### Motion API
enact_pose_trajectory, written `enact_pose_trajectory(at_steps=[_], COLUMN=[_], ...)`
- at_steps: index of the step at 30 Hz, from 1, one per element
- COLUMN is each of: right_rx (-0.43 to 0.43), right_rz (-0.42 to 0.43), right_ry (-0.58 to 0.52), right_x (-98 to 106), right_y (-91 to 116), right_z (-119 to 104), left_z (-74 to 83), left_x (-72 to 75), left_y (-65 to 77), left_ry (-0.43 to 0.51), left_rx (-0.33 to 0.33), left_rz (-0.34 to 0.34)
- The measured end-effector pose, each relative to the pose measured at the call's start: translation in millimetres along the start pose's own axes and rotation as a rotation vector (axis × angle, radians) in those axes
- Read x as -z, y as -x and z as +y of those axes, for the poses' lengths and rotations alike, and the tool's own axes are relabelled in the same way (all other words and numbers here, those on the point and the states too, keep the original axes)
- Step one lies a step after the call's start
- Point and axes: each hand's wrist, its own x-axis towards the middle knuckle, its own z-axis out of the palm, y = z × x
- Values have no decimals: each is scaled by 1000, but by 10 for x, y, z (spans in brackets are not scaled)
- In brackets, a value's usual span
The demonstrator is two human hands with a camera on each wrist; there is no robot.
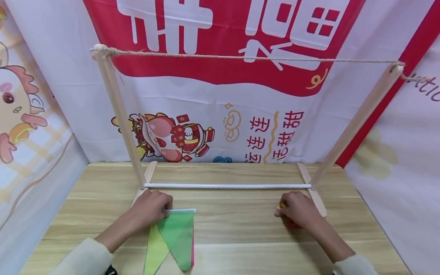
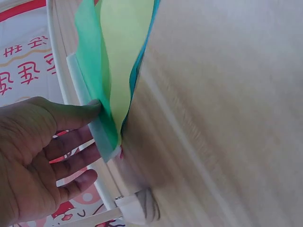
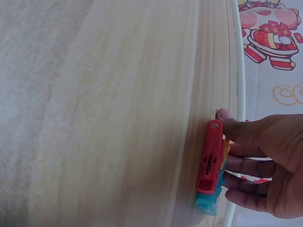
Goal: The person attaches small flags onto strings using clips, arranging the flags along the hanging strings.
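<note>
My left hand (image 1: 153, 206) pinches a stack of coloured paper pennants (image 1: 179, 237) by its white top strip, with the thumb on the near face in the left wrist view. A green pennant (image 2: 90, 45) lies over a yellow one (image 2: 125, 38), and blue and pink edges show behind. On the right, my right hand (image 1: 298, 207) holds a few plastic clothespins low over the table. The right wrist view shows a red clothespin (image 3: 209, 158) in front, a teal one (image 3: 207, 204) beneath it and a yellow one (image 3: 226, 153) partly hidden by the fingers.
Beyond both hands stands a wooden frame with a left post (image 1: 120, 115) and a right post (image 1: 360, 121). Twine (image 1: 213, 56) runs between their tops, and a white rod (image 1: 228, 185) joins their feet. Printed cloth (image 1: 207, 77) hangs behind the wooden table (image 1: 228, 228).
</note>
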Motion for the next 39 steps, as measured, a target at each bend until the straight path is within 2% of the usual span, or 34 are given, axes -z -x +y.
enact_pose_trajectory(at_steps=[4,10,18,28,39], right_rx=[-10,-48,-42,18,33], right_rz=[-16,-53,-32,27,18], right_ry=[-19,-82,-146,-175,-200], right_x=[26,68,88,222,364], right_y=[-15,-35,-44,-49,-85], right_z=[-8,-23,-11,-8,-13], left_z=[-5,-16,-33,-48,15], left_x=[45,138,273,490,632], left_y=[-2,-48,-105,-107,-111], left_ry=[8,75,302,580,750], left_rx=[5,37,108,112,194], left_rz=[12,7,-38,-41,9])
